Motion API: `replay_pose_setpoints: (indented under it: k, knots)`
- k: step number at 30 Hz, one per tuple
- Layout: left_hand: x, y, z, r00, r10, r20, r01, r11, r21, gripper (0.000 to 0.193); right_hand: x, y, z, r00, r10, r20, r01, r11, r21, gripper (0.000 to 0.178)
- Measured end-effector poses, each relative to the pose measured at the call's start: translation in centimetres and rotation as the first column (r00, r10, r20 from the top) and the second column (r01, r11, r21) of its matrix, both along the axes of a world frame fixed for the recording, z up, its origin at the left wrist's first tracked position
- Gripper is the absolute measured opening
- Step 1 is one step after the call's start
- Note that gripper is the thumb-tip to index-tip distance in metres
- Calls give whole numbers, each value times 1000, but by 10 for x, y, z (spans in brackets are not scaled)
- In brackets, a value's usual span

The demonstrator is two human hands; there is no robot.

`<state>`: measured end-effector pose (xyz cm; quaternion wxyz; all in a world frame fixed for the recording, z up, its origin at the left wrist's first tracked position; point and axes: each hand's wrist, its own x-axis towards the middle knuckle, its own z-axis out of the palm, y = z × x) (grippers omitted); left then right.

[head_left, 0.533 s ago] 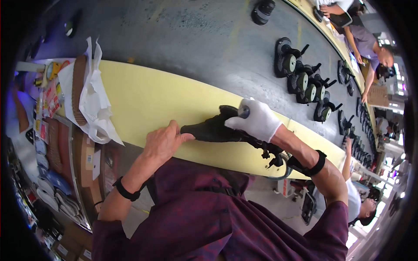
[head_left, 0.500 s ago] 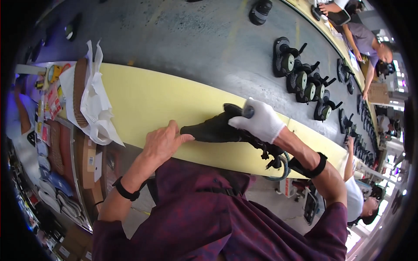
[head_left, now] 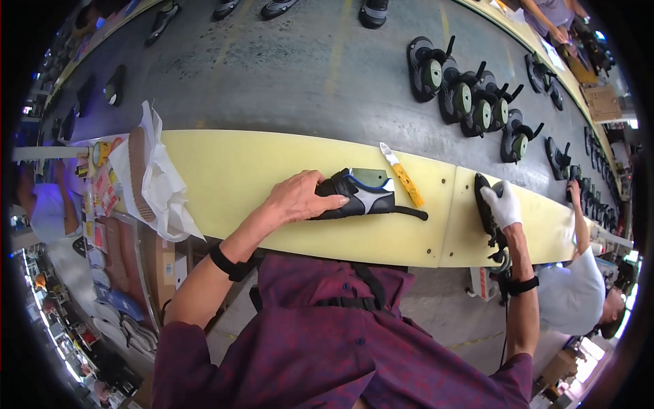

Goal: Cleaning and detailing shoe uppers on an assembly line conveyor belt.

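Note:
A black and grey shoe [head_left: 368,200] with a green inner surface and a blue edge lies on the pale yellow bench [head_left: 228,163]. Its loose black strap points right. My bare left hand [head_left: 300,198] grips the left end of it, thumb on the near side and fingers over the top. Off to the right, my white-gloved right hand [head_left: 505,204] is closed round the handle of a black iron [head_left: 482,198], which has fittings and a hose at its near end. A yellow-handled tool with a pale flat tip [head_left: 403,177] rests between shoe and iron.
Crumpled white paper [head_left: 160,180] and a brown sole [head_left: 137,170] lie at the bench's left end. Beyond the bench, several strapped shoes [head_left: 456,95] stand on a grey surface. A co-worker in a white shirt [head_left: 572,293] is at the right.
My right hand has carried the iron away to the right. The shoe and the yellow-handled tool now show plainly. My left hand has moved right onto the shoe, and the view has shifted.

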<state>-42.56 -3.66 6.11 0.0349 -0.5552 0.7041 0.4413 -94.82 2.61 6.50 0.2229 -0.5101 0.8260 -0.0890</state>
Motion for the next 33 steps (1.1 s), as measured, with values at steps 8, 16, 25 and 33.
replay_pose_setpoints:
  k: [8,16,25,33]
  knots:
    - [-6,2,-7,997,34,-69,-27,995,100,89,171,-16,40,883,461,-84,-444,765,-466,64]
    - [-14,19,-8,976,107,-188,-121,991,-65,69,263,-31,-2,804,523,284,-508,852,-129,84]
    - [-17,35,-14,985,70,-155,-114,949,-295,53,271,-46,1,818,528,229,-552,832,54,81]
    - [-5,38,4,986,-103,-130,63,958,-281,90,276,-28,21,700,714,-19,-672,649,-356,63]
